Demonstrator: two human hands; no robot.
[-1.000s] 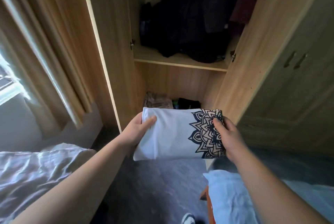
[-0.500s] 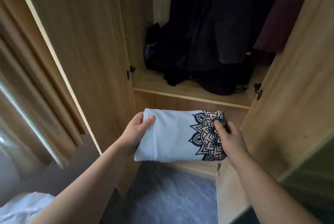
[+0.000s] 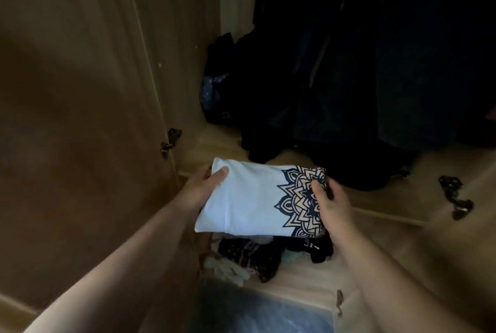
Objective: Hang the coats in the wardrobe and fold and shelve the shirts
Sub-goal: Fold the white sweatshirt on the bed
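Both hands grip the folded white shirt [image 3: 249,198], left hand [image 3: 204,185] and right hand [image 3: 330,203] at opposite ends, in front of the wardrobe shelf [image 3: 214,144]. Dark hanging coats [image 3: 362,77] blur into shadow; the shirt hides part of the clothes below [image 3: 257,254].

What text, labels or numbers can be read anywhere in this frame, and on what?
White print on the dark garment in the lower compartment, below the folded white shirt: too small and blurred to read.
Folded white shirt, held by the left hand and right hand: mandala pattern only, no words.
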